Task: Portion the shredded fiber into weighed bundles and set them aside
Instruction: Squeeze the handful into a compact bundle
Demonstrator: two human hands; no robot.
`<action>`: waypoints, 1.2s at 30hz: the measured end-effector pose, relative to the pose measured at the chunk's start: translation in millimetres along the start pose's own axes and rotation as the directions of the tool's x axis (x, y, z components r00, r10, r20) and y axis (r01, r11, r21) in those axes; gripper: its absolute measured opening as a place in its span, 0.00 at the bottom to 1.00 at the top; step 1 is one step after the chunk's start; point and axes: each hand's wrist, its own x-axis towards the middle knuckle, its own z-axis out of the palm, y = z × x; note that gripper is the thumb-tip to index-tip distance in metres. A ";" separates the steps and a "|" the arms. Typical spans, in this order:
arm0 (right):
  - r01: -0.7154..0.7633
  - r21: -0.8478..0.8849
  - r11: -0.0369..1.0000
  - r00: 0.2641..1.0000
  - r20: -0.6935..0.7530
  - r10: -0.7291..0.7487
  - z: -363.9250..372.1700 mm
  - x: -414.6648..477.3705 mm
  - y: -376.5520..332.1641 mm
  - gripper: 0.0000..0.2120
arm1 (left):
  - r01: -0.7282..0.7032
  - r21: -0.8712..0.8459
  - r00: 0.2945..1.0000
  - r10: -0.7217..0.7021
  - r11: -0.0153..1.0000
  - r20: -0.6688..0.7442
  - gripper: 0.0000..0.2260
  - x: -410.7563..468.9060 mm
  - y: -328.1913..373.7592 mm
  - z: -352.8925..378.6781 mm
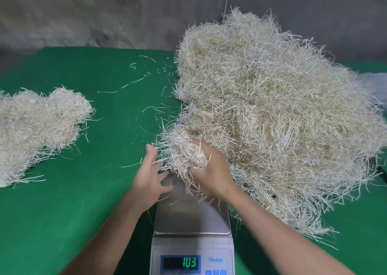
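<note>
The bundle of shredded fiber (184, 153) sits over the far end of the scale pan (192, 218), just beside the near-left edge of the main heap. Whether its underside rests on the pan cannot be told. Loose strands hang from it toward the pan.

Your right hand (211, 174) holds the bundle from the right side, with the fingers curled into the fiber. Your left hand (149, 176) is at the bundle's left side. Its fingers are straight and spread, and the fingertips meet the outer strands without closing on them. Both forearms reach in from the near edge, one on each side of the scale.

The scale stands on the green table cover (62, 212), with its steel pan toward the heap and its display (180, 262) toward you. The display shows the green digits 1, 0, 3; the decimal mark is too small to read with certainty.

The main heap of fiber (272, 111) fills the right half of the table and touches the right side of the scale. A smaller pile of fiber (37, 128) lies at the left edge of the table, well apart from the scale. Single stray strands (125, 85) lie scattered on the cover between the pile and the heap. A grey wall (83, 13) stands behind the table.
</note>
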 end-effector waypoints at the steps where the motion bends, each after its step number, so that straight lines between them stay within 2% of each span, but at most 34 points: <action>1: 0.029 -0.027 0.999 1.000 0.003 -0.029 -3.7 9.6 -10.8 0.37 | 0.103 -0.162 0.988 -0.082 0.981 0.127 0.41 4.5 10.4 9.3; 2: 0.067 -0.135 0.988 0.998 0.027 -0.064 -5.6 18.0 -19.8 0.36 | 0.160 -0.242 0.968 -0.104 0.957 0.228 0.42 4.8 24.4 23.8; 3: 0.102 -0.284 0.953 0.994 0.057 -0.089 -6.4 24.7 -26.6 0.34 | 0.159 -0.250 0.966 -0.097 0.955 0.241 0.41 4.7 38.2 40.5; 5: 0.165 -0.470 0.867 0.984 0.133 -0.115 -9.3 31.3 -31.3 0.35 | 0.060 -0.229 0.997 -0.046 0.972 0.063 0.32 10.1 55.7 64.3; 6: 0.218 -0.457 0.862 0.972 0.185 -0.148 -12.1 30.8 -31.5 0.37 | -0.004 -0.205 0.996 -0.014 0.979 -0.083 0.28 14.1 60.2 68.5; 7: 0.262 -0.361 0.895 0.956 0.220 -0.192 -15.0 27.1 -30.9 0.38 | -0.063 -0.191 0.983 0.028 0.980 -0.183 0.28 17.8 63.5 69.2; 8: 0.264 -0.184 0.947 0.955 0.186 -0.231 -16.4 20.9 -31.1 0.38 | -0.110 -0.219 0.975 0.063 0.969 -0.211 0.27 23.2 65.3 67.8; 9: 0.228 0.018 0.974 0.970 0.077 -0.229 -15.7 13.8 -33.3 0.37 | -0.143 -0.262 0.977 0.094 0.954 -0.191 0.26 22.6 67.4 66.8; 11: 0.150 0.311 0.939 0.982 -0.155 -0.105 -10.9 10.1 -42.8 0.31 | -0.164 -0.266 0.983 0.133 0.950 -0.128 0.27 15.4 59.3 71.1; 12: 0.111 0.377 0.919 0.974 -0.225 -0.025 -10.6 17.6 -48.7 0.29 | -0.161 -0.226 0.985 0.141 0.961 -0.105 0.28 12.6 51.0 76.2; 13: 0.066 0.403 0.913 0.963 -0.266 0.047 -14.8 27.8 -55.0 0.28 | -0.167 -0.197 0.986 0.159 0.966 -0.056 0.28 8.5 43.4 82.9; 15: -0.010 0.379 0.925 0.956 -0.267 0.120 -29.8 47.4 -58.2 0.29 | -0.119 -0.182 0.992 0.126 0.976 0.024 0.16 2.7 34.2 91.8; 17: 0.004 0.304 0.953 0.979 -0.194 0.058 -26.6 46.1 -57.1 0.27 | 0.011 -0.341 0.990 0.037 0.940 0.134 0.15 6.3 38.7 86.1; 19: 0.115 0.135 0.984 0.991 -0.090 -0.103 1.3 24.5 -58.2 0.23 | -0.062 -0.352 0.997 0.077 0.934 0.027 0.18 13.8 46.6 77.6; 20: 0.154 0.099 0.983 0.987 -0.060 -0.148 11.4 20.1 -59.9 0.21 | -0.117 -0.320 0.993 0.106 0.940 -0.050 0.16 15.4 52.2 80.0; 22: 0.065 0.157 0.985 0.998 -0.028 -0.061 7.3 33.4 -67.4 0.21 | -0.211 -0.269 0.973 0.174 0.940 -0.155 0.14 23.5 49.8 83.0; 24: -0.071 0.278 0.958 0.995 -0.046 0.087 -13.6 56.4 -60.7 0.26 | -0.212 -0.168 0.968 0.183 0.963 -0.174 0.14 24.3 52.5 91.8; 26: -0.043 0.334 0.942 0.997 -0.046 0.062 -14.0 51.2 -56.5 0.26 | -0.201 -0.072 0.962 0.183 0.977 -0.200 0.14 25.0 55.8 95.6; 28: 0.069 0.273 0.960 0.998 -0.021 -0.066 5.3 30.2 -60.7 0.25 | -0.253 0.059 0.938 0.260 0.966 -0.230 0.15 35.3 59.9 88.6; 29: 0.090 0.243 0.966 0.996 -0.006 -0.091 9.6 26.6 -64.0 0.24 | -0.285 0.091 0.934 0.298 0.954 -0.200 0.15 39.7 59.8 85.6; 30: 0.057 0.267 0.962 0.998 -0.011 -0.056 8.1 30.1 -66.0 0.23 | -0.313 0.099 0.931 0.326 0.945 -0.166 0.15 39.7 59.6 85.6; 33: -0.044 0.431 0.901 0.995 -0.066 0.080 -11.9 54.9 -59.7 0.26 | -0.370 0.363 0.900 0.427 0.855 -0.087 0.14 39.8 60.8 96.5; 34: -0.043 0.473 0.880 0.994 -0.069 0.086 -14.5 55.7 -58.7 0.24 | -0.387 0.388 0.893 0.445 0.836 -0.070 0.14 37.9 64.5 100.2; 36: -0.051 0.510 0.858 0.987 -0.106 0.121 -4.0 46.1 -60.8 0.12 | -0.363 0.360 0.905 0.417 0.859 -0.082 0.21 41.1 75.2 105.7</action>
